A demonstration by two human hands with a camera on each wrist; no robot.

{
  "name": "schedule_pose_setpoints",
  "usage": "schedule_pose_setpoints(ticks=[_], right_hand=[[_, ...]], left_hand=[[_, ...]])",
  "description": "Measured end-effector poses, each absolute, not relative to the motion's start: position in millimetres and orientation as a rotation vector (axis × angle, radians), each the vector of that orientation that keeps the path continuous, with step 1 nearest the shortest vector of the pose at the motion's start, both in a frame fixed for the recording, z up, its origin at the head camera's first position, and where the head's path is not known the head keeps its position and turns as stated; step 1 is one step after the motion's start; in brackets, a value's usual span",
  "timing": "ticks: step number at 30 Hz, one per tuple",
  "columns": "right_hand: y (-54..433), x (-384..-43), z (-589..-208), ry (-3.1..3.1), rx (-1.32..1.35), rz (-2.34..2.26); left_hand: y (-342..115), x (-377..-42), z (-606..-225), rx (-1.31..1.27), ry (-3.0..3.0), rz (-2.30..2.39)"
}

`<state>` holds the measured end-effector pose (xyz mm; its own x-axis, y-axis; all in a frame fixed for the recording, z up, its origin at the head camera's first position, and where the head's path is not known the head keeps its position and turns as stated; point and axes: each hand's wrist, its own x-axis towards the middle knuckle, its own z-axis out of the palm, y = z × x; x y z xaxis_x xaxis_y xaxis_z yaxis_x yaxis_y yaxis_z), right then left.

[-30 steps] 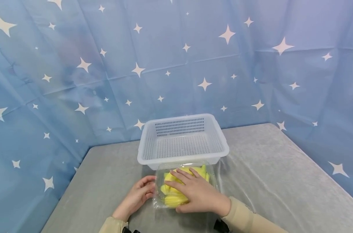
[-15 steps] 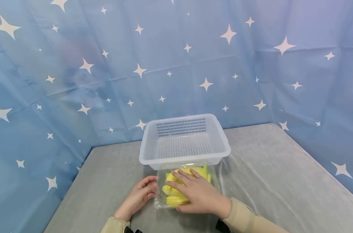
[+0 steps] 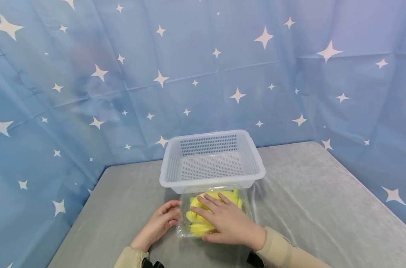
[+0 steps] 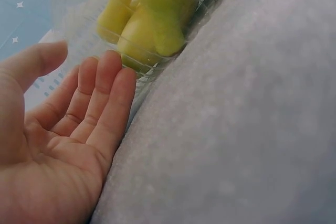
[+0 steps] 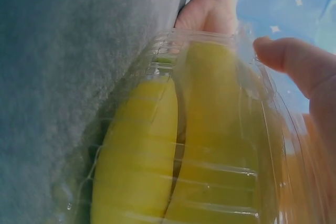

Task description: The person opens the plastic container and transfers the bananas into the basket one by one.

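A clear plastic clamshell box (image 3: 186, 232) lies on the table in front of the basket. Yellow, green-tipped fruits that look like bananas (image 4: 139, 38) fill it, and they show large through the ribbed wall in the right wrist view (image 5: 134, 156). My right hand (image 3: 228, 225) rests on top of the box with its fingers spread, covering part of the fruit. At the box's left side is my left hand (image 3: 159, 225), palm turned toward it. In the left wrist view its fingers (image 4: 107, 93) reach out almost straight, fingertips right at the box wall, thumb held apart.
A white perforated plastic basket (image 3: 211, 183) stands directly behind the box, and nothing shows inside it. Grey cloth covers the table (image 3: 306, 193). Blue curtains (image 3: 203, 74) with white stars hang along its back and sides.
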<state>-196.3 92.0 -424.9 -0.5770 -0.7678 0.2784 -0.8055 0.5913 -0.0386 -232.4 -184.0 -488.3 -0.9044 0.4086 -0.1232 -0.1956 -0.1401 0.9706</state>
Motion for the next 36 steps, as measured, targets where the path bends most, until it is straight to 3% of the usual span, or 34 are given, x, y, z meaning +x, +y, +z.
schedule_pose_setpoints(ticks=[36], right_hand=[[84,-204,-412,-2.667,1.323,0.289]], left_hand=[[-188,-237,-490,0.255,1.741,2.082]])
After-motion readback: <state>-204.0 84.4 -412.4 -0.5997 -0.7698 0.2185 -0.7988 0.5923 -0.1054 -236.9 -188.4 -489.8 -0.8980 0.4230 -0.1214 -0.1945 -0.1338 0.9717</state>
